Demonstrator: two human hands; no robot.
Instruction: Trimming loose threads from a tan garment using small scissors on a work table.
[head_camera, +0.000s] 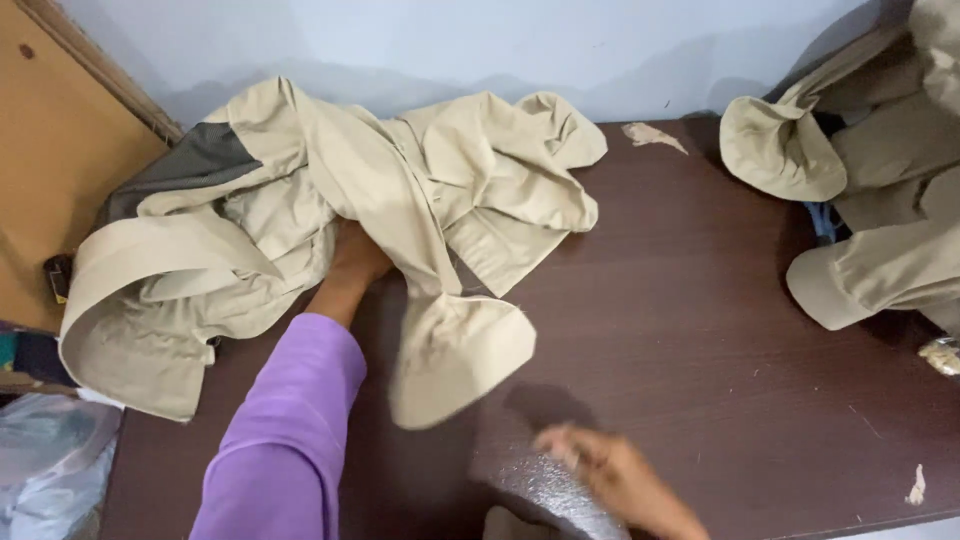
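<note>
Here, a crumpled beige garment (330, 230) lies on the dark brown tabletop (680, 330), at its rear-left, against the pale wall (500, 40). Long axis: approx. left-right, from the broad folded band at the left edge to the bunched cloth at centre-rear. One sleeve runs off that mass toward the viewer; its cuff (460, 355) points to the near edge, slightly blurred. A grey panel shows at the garment's upper left.

L. hand (355, 255): purple sleeve (285, 430), arm extended away from the viewer, hand pushed under the cloth at mid-garment. Fingers hidden by fabric; grip state cannot be told, only that the hand touches the garment.

R. hand (600, 470): near edge, motion-blurred, low over the tabletop, just right of the cuff and apart from it. Fingers look loosely spread, nothing pinched. Beside it, a silvery textured patch (545, 490); kind unclear.

Other items: second pile of beige garments (860, 180) at rear-right, well apart from the first, partly out of frame. Small torn scraps on the tabletop, one at rear (655, 135), one at near-right (916, 487). Tan board (50, 150) at far left. Clear plastic bag (50, 460) at lower left, off the tabletop; contents not readable.
</note>
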